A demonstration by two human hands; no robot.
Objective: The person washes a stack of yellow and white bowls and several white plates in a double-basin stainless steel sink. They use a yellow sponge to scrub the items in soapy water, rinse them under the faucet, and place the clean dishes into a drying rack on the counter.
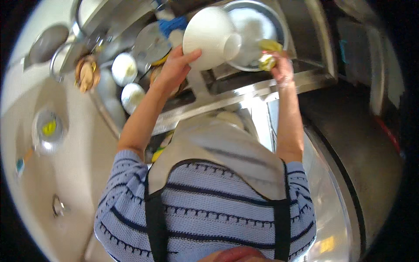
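Observation:
A large white bowl (208, 37) is tilted with its foot towards the right, and my left hand (176, 67) grips its lower left edge, thumb on the outside. To its right, my right hand (283, 67) holds a crumpled yellow-green sponge or scrubber (267, 55). Behind both, a round metal basin (284, 29) with cloudy water in it sits in the sink area, partly covered by the bowl. The sponge is over the basin's lower right part; it and the bowl do not touch.
At the left are two small white bowls (124, 69), a wooden-coloured dish (87, 73), a grey lid or plate (151, 46) and a blue cloth (173, 25). A metal counter edge (229, 98) runs before me. A curved faucet pipe (54, 60) stands at the upper left.

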